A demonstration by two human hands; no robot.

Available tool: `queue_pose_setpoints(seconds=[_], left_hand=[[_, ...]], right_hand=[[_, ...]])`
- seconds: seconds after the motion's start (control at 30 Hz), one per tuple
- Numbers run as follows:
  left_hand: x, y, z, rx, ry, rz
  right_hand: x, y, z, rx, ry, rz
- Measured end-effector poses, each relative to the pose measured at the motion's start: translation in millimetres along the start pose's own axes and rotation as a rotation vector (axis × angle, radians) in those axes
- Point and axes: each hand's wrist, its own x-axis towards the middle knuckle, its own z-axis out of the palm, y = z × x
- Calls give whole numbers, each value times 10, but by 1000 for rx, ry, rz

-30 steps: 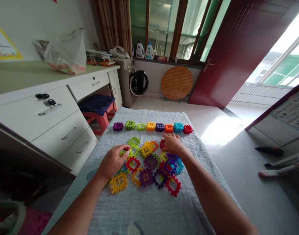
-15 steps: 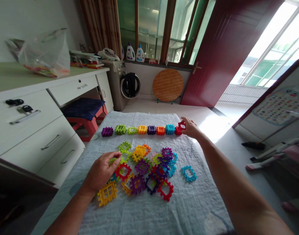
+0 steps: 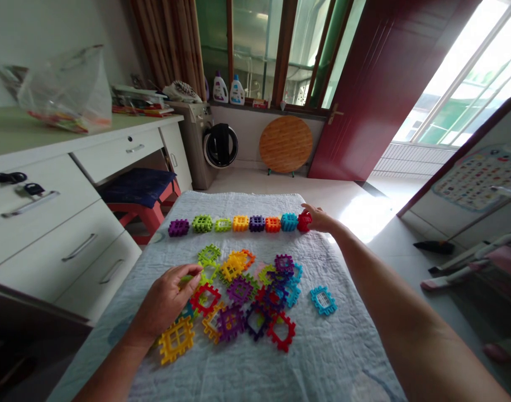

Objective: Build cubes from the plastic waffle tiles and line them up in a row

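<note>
**Row (image 3: 257,224) at eight colour groups, plenty loose**

Looks partway: purple through red groups lined up across the cloth-covered bench (image 3: 322,357); mixed heap (image 3: 239,290) left over on the row's near side. Light-blue piece (image 3: 323,300) lies alone, nearer than the row's right end. Right hand (image 3: 322,219) is at the row's right end, fingers against the red stack (image 3: 304,222); pinch or just touch, can't tell. Left hand (image 3: 167,298), near side of row, curls loosely by lime pieces (image 3: 209,272), thumb near fingertips; grip unclear.
</note>
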Motion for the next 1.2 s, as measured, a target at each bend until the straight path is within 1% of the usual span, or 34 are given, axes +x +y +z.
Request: queue_pose_setpoints(seconds=[0.13, 0.4, 0.63, 0.87, 1.0, 1.07, 1.13, 1.2], left_hand=[[-7, -26, 15, 6, -3, 3], [-9, -39, 16, 14, -3, 1], [-2, -19, 7, 16, 5, 7], [-9, -23, 4, 23, -3, 4], [-7, -10, 0, 16, -15, -5], [-7, -1, -5, 15, -18, -5], [-5, 4, -12, 28, -8, 11], [1, -1, -16, 53, 14, 44]], right_hand=[[5, -7, 35, -12, -18, 9], [68, -6, 104, -120, -51, -3], [118, -43, 76, -134, -73, -97], [104, -63, 75, -136, -65, -91], [54, -58, 67, -138, -27, -56], [-30, -76, 32, -125, 36, -27], [-177, -134, -12, -78, 126, 1], [-386, -247, -46, 6, 188, -12]])
